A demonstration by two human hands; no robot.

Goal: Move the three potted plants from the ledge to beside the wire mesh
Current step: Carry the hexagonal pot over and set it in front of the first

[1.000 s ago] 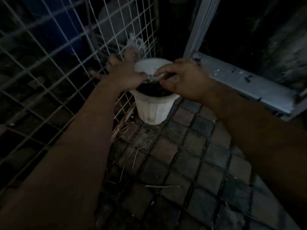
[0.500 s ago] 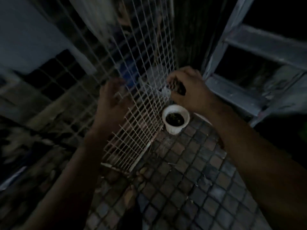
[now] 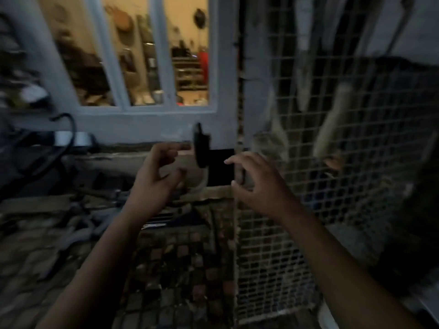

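Both hands are empty and raised toward the ledge (image 3: 152,162) at twelve o'clock — the left hand (image 3: 156,179) half curled, the right hand (image 3: 256,181) spread, neither grip on anything. This looks like the reach for another pot. I count no pots in view; blur hides much. One mesh (image 3: 332,162) stands at three o'clock — next, find a pot.
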